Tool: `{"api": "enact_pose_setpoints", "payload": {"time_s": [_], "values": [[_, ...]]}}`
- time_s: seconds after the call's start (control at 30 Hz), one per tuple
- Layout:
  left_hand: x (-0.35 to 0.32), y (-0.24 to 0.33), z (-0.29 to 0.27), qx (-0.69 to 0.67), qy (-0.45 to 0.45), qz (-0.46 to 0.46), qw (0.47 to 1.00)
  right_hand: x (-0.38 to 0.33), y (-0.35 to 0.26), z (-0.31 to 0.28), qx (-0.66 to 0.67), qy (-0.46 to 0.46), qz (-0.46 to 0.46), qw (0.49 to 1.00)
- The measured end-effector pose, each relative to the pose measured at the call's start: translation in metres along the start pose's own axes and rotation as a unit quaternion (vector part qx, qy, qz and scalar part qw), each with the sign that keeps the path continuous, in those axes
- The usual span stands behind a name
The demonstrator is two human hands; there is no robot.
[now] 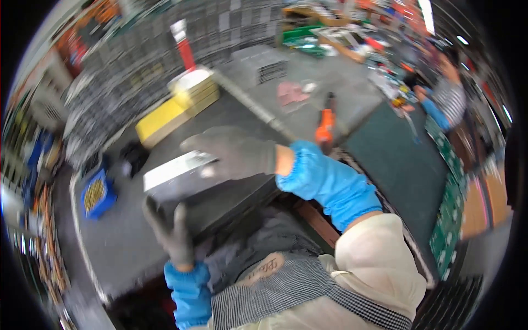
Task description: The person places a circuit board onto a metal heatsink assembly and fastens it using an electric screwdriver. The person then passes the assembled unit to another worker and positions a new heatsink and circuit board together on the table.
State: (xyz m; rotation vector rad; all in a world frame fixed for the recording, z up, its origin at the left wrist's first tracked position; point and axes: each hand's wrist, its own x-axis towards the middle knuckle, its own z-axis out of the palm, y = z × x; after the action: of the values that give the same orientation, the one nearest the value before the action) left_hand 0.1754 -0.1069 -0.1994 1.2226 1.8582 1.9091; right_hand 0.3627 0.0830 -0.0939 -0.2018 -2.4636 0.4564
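Note:
A flat, rectangular silver-grey piece [175,175] with a bright top is above the dark work table; motion blur hides its exact kind. My right hand [234,154], in a grey glove, grips its right end, with the thumb on the near side and the fingers over the far side. Close to the piece's near left corner is my left hand [171,235], also gloved in grey. Its thumb and fingers are spread, and nothing is in them. Blue sleeve covers are on both forearms.
A blue bin [99,195] of small brass-coloured parts sits at left. Yellow-topped boxes [162,122] and a red-handled tool [186,49] are behind. An orange power tool [325,126] stands right of my right hand. Stacked grey pieces [115,104] line the back. Another person [448,93] works far right.

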Motion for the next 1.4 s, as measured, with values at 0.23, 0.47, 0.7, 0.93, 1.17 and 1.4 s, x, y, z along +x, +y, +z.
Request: {"api": "enact_pose_setpoints", "payload": {"time_s": [0.23, 0.47, 0.7, 0.93, 1.17, 1.4], "values": [[-0.003, 0.013, -0.016, 0.05, -0.061, -0.079, 0.994, -0.029, -0.009, 0.016, 0.004, -0.031, 0.12, 0.992], [-0.005, 0.016, 0.002, 0.042, -0.035, -0.127, 0.99, -0.081, -0.032, 0.08, 0.264, 0.068, 0.261, 0.926], [0.039, 0.029, 0.019, 0.047, -0.079, -0.178, 0.98, -0.027, -0.027, 0.063, 0.397, 0.143, 0.307, 0.853], [0.003, 0.029, 0.001, 0.165, -0.085, -0.136, 0.973, -0.052, -0.056, 0.067, 0.43, 0.169, 0.338, 0.82], [-0.014, 0.03, -0.003, 0.152, -0.087, -0.041, 0.984, -0.067, -0.063, 0.063, 0.341, 0.153, 0.342, 0.862], [-0.021, 0.036, -0.055, 0.106, -0.07, -0.066, 0.99, -0.085, -0.07, 0.085, 0.14, 0.282, 0.23, 0.921]]}}
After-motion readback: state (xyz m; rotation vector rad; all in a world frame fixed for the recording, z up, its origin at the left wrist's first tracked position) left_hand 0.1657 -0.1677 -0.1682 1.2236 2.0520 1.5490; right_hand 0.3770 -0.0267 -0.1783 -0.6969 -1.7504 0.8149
